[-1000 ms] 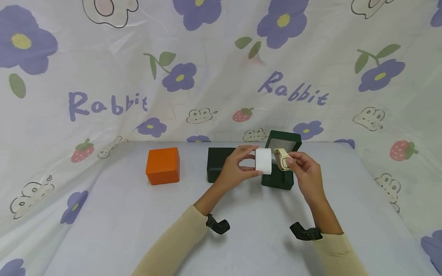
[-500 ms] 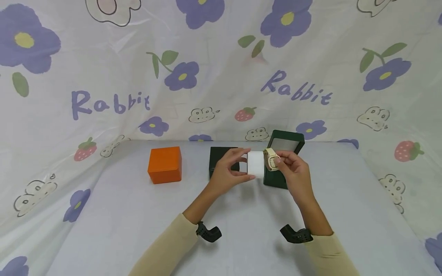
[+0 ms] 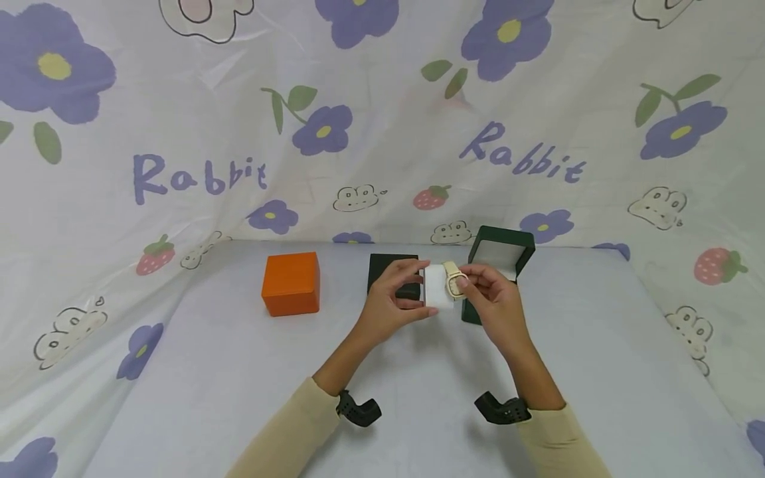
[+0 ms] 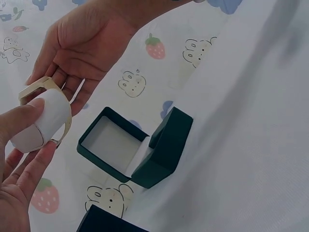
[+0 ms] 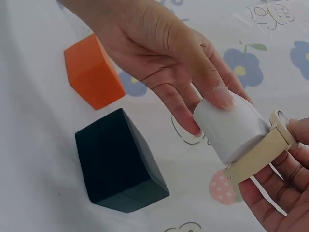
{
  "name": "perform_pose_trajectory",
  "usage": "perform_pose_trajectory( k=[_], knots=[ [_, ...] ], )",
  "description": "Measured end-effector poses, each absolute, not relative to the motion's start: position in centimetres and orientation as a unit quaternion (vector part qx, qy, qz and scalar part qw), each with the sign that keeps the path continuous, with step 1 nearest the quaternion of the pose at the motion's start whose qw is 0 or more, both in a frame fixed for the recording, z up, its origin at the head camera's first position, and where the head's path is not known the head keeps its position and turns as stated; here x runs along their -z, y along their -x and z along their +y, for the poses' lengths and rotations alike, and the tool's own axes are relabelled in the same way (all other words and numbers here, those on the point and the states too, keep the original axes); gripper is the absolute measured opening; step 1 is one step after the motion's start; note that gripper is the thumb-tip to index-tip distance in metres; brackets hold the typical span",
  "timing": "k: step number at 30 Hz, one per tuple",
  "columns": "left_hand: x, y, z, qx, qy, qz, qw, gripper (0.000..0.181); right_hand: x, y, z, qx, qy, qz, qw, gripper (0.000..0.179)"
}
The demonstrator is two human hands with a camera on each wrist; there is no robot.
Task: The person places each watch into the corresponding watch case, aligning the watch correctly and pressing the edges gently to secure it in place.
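Fingers and thumb of my left hand [image 3: 387, 305] grip a white watch pillow [image 3: 436, 288] by its ends, above the table. My right hand [image 3: 501, 312] pinches a cream wristwatch [image 3: 457, 284] by its round case. The watch's strap [image 5: 258, 157] is looped round the right end of the pillow, as the right wrist view shows; in the left wrist view the pillow [image 4: 54, 113] passes through the loop. Behind the right hand stands a dark green watch box [image 3: 507, 236], lid raised, its lower part partly hidden by that hand.
Behind my left hand sits a closed black box [image 3: 385, 264], partly covered by the fingers. An orange box [image 3: 291, 284] stands closed further left. The white table [image 3: 197, 372] meets a flower-and-rabbit printed cloth [image 3: 382, 133] at the back.
My right hand has brought the watch leftward, from apart beside the pillow to around its right end. The left hand, holding the pillow, has shifted slightly left and down.
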State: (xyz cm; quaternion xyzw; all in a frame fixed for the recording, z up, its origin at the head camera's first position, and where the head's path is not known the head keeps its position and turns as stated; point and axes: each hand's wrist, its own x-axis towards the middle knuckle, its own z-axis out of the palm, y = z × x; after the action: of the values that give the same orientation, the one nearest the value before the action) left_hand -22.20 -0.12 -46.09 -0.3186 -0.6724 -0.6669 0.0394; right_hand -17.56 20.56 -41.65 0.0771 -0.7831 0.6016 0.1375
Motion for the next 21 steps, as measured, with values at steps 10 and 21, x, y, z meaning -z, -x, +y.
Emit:
perform_pose_trajectory(
  k=[10, 21],
  knots=[
    [45.84, 22.18, -0.49, 0.677, 0.309, -0.667, 0.051, 0.073, 41.76, 17.98, 19.97, -0.605, -0.086, -0.776, 0.155, 0.026],
    [45.55, 22.06, -1.11, 0.679, 0.306, -0.664, 0.065, 0.074, 41.84, 17.83, 20.27, -0.602, -0.106, -0.778, 0.144, 0.030]
  ],
)
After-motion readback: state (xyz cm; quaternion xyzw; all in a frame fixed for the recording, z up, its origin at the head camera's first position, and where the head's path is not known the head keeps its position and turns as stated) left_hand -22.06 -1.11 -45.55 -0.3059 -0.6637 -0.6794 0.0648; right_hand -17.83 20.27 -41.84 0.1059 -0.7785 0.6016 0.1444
